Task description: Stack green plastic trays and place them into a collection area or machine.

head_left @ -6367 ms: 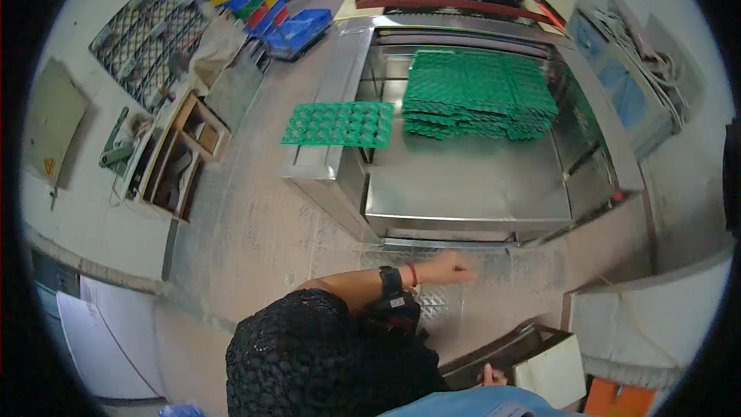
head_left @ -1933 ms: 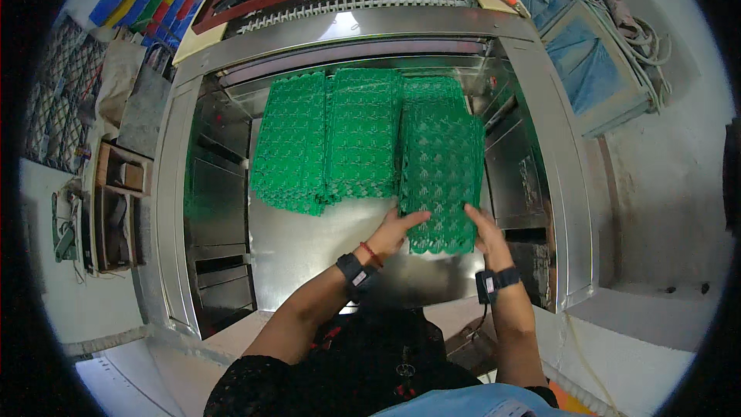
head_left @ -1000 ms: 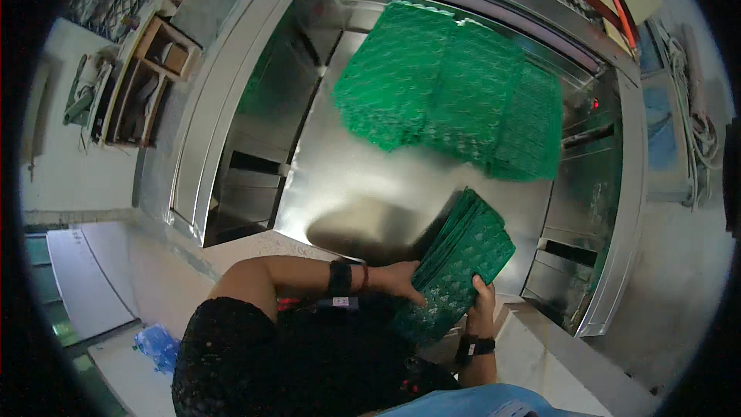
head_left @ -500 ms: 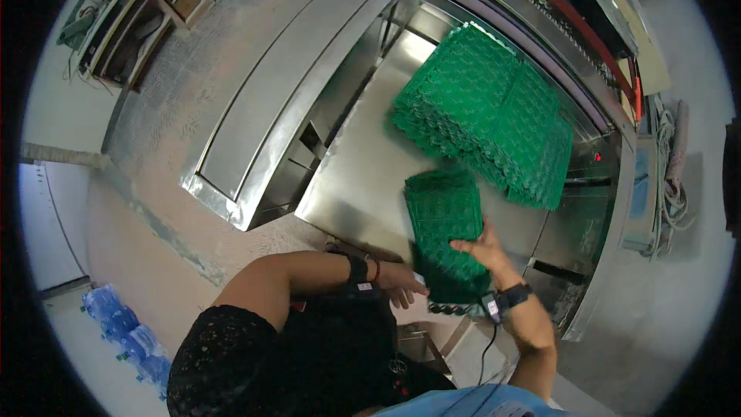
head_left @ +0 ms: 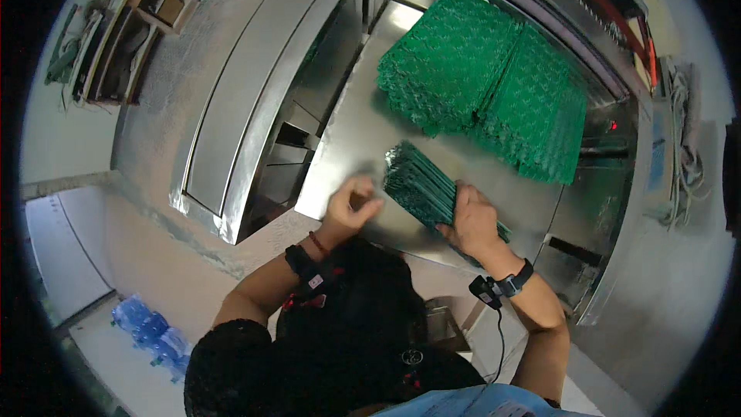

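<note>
My right hand (head_left: 475, 222) is closed round a small bundle of green lace-patterned pieces (head_left: 421, 185), thumb on the near side and fingers over the top. The bundle is tipped on its side, so the layered edges face up. My left hand (head_left: 353, 205) is just left of the bundle and apart from it, fingers curled with a gap to the thumb and nothing in it. Beyond both hands, a large pile of similar green patterned sheets (head_left: 455, 62) lies on the metal table (head_left: 347, 147) in side-by-side stacks.
A metal-framed machine surrounds the table, with a long steel panel (head_left: 255, 85) at the left and a red light (head_left: 614, 125) at the right. Wooden shelving (head_left: 131, 38) stands far left. Blue plastic bottles (head_left: 150, 328) are at lower left. Cables (head_left: 683, 147) hang at right.
The bundle, formerly lying flat, is now tilted on its side in my right hand. My left hand has moved up and left from the bundle's near end. The whole view has shifted slightly.
</note>
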Motion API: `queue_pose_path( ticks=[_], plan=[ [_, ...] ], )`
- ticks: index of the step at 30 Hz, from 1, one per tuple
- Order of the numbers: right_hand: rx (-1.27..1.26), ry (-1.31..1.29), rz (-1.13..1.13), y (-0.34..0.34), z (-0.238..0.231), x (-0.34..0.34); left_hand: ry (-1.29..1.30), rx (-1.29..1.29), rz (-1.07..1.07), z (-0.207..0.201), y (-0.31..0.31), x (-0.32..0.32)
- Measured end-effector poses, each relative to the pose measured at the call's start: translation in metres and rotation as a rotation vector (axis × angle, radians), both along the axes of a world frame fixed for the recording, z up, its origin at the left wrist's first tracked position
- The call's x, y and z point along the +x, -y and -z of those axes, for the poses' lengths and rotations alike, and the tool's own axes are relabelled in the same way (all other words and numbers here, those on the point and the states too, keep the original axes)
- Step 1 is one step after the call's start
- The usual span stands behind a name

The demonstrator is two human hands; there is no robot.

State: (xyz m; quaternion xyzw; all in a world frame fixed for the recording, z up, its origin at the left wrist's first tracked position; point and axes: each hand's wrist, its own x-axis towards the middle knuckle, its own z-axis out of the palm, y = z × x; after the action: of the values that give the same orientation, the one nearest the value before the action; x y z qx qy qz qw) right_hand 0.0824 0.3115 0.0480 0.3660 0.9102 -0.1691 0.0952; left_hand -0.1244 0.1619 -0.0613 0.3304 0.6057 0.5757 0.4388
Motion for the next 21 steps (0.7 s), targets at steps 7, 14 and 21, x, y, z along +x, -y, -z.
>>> queue_pose_path(
  ticks=[7, 14, 21],
  plan=[
    [0.282, 0.001, -0.074, 0.039, 0.016, 0.000, -0.163, 0.270, 0.067, -0.028, -0.051, -0.012],
    [0.286, -0.123, 0.074, 0.043, 0.031, 0.007, -0.055, 0.227, 0.193, -0.028, -0.056, 0.012],
    [0.112, -0.258, 0.121, 0.045, 0.008, 0.013, -0.282, 0.230, 0.144, -0.035, -0.056, 0.038]
  ],
)
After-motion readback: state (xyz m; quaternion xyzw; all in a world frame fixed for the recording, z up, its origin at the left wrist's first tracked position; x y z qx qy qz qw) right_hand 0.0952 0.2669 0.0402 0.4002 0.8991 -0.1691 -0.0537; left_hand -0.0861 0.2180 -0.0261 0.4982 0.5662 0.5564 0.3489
